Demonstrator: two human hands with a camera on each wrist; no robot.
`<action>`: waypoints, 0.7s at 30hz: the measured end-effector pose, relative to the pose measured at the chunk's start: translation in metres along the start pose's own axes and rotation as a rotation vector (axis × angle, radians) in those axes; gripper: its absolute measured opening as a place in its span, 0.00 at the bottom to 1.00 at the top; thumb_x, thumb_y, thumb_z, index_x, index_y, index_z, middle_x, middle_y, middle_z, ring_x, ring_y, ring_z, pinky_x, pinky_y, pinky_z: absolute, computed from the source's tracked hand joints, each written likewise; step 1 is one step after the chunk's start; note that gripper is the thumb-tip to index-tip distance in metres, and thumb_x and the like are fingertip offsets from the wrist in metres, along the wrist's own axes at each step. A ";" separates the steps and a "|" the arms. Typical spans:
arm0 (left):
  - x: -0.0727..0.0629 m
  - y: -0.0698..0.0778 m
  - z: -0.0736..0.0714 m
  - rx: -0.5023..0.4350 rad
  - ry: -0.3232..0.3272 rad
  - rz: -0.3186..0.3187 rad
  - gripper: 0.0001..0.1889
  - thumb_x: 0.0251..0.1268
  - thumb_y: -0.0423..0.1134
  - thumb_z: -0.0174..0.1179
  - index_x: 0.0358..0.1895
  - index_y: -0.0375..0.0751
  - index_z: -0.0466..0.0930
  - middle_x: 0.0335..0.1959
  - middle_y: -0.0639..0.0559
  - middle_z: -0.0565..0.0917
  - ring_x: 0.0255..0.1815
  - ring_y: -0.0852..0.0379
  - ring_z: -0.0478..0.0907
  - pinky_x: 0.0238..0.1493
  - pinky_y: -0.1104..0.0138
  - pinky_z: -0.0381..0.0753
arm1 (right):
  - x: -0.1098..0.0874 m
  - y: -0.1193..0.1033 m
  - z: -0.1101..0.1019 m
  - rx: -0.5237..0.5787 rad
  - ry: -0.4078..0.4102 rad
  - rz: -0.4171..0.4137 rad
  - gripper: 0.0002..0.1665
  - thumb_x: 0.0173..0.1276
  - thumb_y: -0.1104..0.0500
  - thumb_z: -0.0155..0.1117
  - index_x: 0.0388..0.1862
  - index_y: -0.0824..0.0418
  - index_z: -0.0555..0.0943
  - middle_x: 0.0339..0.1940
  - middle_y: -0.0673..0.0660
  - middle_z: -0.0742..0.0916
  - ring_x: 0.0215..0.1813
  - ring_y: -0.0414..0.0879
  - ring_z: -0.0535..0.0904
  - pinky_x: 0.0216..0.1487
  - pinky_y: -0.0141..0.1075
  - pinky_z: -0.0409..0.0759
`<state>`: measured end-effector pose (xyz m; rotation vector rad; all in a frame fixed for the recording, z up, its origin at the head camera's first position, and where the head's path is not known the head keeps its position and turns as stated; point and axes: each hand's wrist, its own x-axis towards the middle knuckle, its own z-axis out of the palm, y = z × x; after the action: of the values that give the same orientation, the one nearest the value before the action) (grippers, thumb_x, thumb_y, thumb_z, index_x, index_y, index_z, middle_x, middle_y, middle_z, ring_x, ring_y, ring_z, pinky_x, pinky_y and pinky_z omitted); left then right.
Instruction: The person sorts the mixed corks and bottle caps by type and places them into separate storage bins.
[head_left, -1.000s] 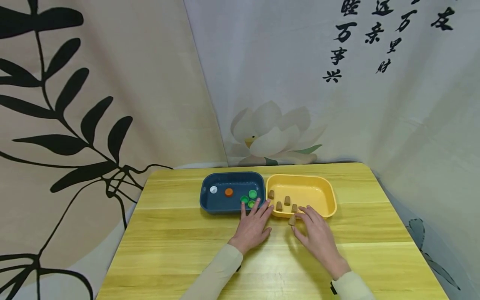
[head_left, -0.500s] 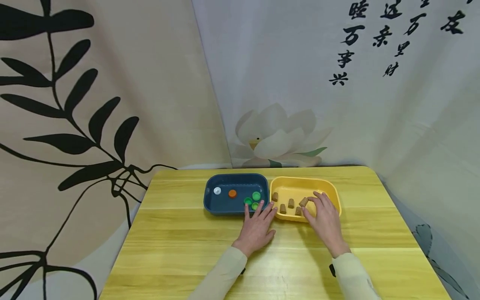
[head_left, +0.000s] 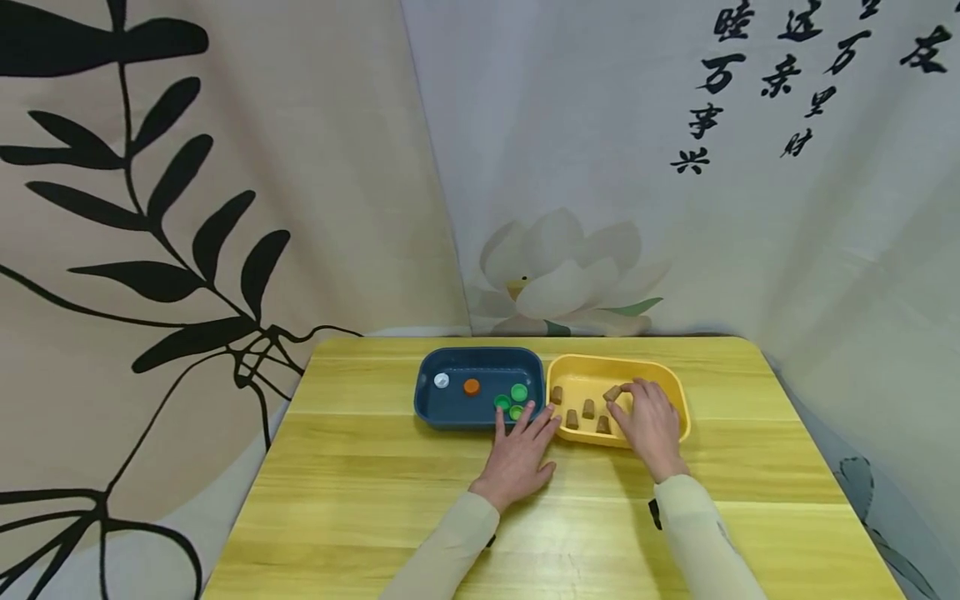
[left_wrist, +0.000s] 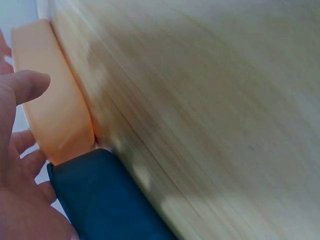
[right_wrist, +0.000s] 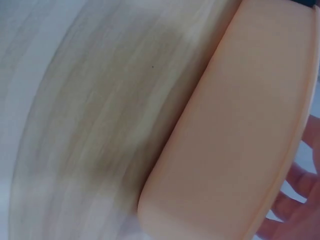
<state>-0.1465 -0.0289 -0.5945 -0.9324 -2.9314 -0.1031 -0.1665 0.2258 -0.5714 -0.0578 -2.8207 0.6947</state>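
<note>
My right hand is over the yellow tray and pinches a tapered brown cork stopper between thumb and fingers. Several more cork stoppers stand in the same tray, toward its left and front. My left hand lies with spread fingers at the front rims where the yellow tray and the dark blue tray meet. In the left wrist view, its thumb is held out beside the yellow tray's wall. The right wrist view shows only fingers behind the tray wall; the stopper is hidden there.
Inside the blue tray lie a white cap, an orange cap and several green caps. Both trays stand side by side near the back of the wooden table. A printed cloth hangs behind.
My right hand has carried the cork stopper from the yellow tray's front rim back over the tray's inside. My left hand stays by the rims; the whole view has shifted slightly.
</note>
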 end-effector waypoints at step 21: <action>-0.001 -0.005 -0.001 0.011 -0.016 -0.027 0.41 0.71 0.60 0.63 0.83 0.57 0.59 0.85 0.58 0.53 0.85 0.47 0.46 0.74 0.28 0.46 | -0.043 -0.002 -0.002 0.003 0.058 -0.079 0.34 0.77 0.47 0.62 0.71 0.70 0.74 0.76 0.72 0.71 0.78 0.74 0.59 0.67 0.76 0.60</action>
<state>-0.1483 -0.0332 -0.5940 -0.8964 -2.9566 -0.0816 -0.1245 0.2214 -0.5782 0.0331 -2.7505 0.6689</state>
